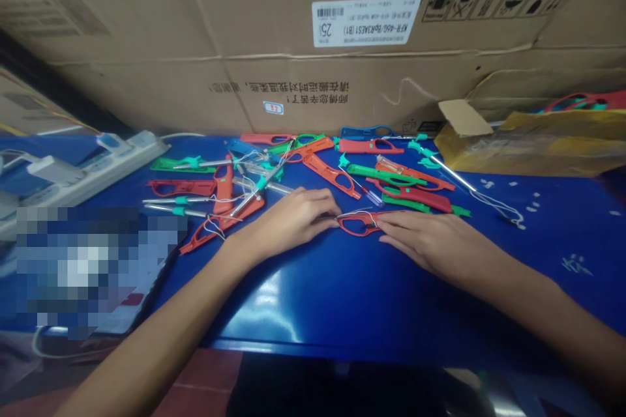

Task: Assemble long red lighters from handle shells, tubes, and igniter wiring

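Note:
Between my two hands lies a red lighter casing (359,224), low over the blue table, with its trigger loop showing in the middle. My left hand (306,214) pinches the casing's left end, where a thin metal rod or wire runs along the top. Wrapped over the right end is my right hand (420,234), its fingers closed and hiding that part of the casing. Just behind are red casing halves (413,199), a green casing half (386,174) and a small purple-and-clear part (374,197). Left of my left hand lie metal lighter tubes with turquoise parts (259,189) and white wires.
A large cardboard box (274,26) walls off the back. An open carton (548,137) holds red parts at the right. White power strips (88,176) and a blurred-out device (98,273) occupy the left. Small white scraps (533,202) dot the blue table (342,300).

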`<state>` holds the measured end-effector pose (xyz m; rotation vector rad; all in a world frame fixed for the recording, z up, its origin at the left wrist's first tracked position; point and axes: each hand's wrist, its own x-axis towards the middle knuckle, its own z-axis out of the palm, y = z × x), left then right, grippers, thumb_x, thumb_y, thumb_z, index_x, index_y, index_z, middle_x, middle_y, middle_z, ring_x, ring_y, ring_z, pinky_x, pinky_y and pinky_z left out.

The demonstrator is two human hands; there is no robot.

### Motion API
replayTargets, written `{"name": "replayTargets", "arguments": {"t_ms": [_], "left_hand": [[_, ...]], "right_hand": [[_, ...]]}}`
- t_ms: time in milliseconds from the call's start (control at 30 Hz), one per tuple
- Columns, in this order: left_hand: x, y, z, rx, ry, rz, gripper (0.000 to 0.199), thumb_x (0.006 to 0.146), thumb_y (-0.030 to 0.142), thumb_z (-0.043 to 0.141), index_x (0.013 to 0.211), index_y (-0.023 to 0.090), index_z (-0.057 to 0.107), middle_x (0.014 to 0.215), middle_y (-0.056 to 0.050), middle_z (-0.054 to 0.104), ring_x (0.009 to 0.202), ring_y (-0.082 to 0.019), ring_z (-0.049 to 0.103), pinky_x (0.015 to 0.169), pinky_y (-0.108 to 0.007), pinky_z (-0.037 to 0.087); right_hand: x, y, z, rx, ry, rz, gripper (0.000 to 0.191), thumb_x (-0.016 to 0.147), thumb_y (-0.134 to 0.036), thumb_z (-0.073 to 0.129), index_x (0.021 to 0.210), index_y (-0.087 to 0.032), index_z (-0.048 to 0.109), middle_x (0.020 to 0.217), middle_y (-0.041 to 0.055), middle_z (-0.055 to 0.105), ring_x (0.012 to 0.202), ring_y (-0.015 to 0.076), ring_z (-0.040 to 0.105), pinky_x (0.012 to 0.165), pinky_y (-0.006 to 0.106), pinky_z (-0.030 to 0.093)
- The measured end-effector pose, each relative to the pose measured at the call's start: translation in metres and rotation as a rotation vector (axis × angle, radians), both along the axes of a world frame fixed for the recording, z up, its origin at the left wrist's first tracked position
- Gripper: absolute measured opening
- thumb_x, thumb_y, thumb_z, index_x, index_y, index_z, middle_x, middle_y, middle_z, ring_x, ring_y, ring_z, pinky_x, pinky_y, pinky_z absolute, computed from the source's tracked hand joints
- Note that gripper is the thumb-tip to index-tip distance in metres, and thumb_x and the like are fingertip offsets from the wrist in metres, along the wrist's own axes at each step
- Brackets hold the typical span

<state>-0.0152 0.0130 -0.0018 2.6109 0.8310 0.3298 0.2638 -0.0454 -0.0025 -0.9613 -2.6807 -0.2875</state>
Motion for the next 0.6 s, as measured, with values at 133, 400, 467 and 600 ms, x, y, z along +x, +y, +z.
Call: {"name": "replayTargets", "arguments": {"t_ms": [133, 400, 467, 600], "left_hand": [[-0.0002, -0.0011, 0.0009, 0.005, 0.013, 0.004, 0.016, 0.104, 0.029, 0.058, 0.11, 0.019, 0.067, 0.107, -0.004, 0.068, 0.096, -0.018, 0.067, 0.086, -0.037, 0.044], [-0.0002, -0.0019, 0.0023, 0.005, 0.025, -0.004, 0.016, 0.104, 0.028, 0.057, 0.11, 0.019, 0.068, 0.108, -0.004, 0.068, 0.096, -0.018, 0.066, 0.087, -0.037, 0.044], [-0.0005, -0.0018, 0.0017, 0.019, 0.026, -0.007, 0.017, 0.104, 0.029, 0.056, 0.111, 0.019, 0.068, 0.107, -0.004, 0.068, 0.096, -0.018, 0.066, 0.087, -0.037, 0.045], [-0.0017, -0.0009, 0.0008, 0.015, 0.012, -0.019, 0.017, 0.105, 0.029, 0.055, 0.112, 0.019, 0.067, 0.108, -0.004, 0.068, 0.096, -0.018, 0.066, 0.088, -0.036, 0.047]], "right_hand": [[0.0026, 0.0017, 0.0001, -0.069, 0.011, -0.005, 0.037, 0.109, -0.029, 0.039, 0.122, -0.017, 0.071, 0.118, 0.0044, 0.077, 0.101, 0.0192, 0.075, 0.085, 0.032, 0.062], [-0.0035, 0.0023, -0.0034, -0.054, -0.177, -0.045, 0.037, 0.105, -0.03, 0.05, 0.141, -0.026, 0.059, 0.112, 0.0067, 0.071, 0.084, 0.0191, 0.071, 0.052, 0.027, 0.048], [-0.006, 0.0025, -0.005, -0.053, -0.206, -0.013, 0.041, 0.103, -0.02, 0.049, 0.142, -0.027, 0.058, 0.111, 0.0074, 0.07, 0.08, 0.0182, 0.069, 0.048, 0.026, 0.042], [-0.0046, 0.0038, -0.0027, -0.12, -0.161, 0.005, 0.045, 0.1, -0.009, 0.044, 0.14, -0.023, 0.06, 0.114, 0.0096, 0.07, 0.083, 0.0194, 0.069, 0.051, 0.027, 0.045]]}}
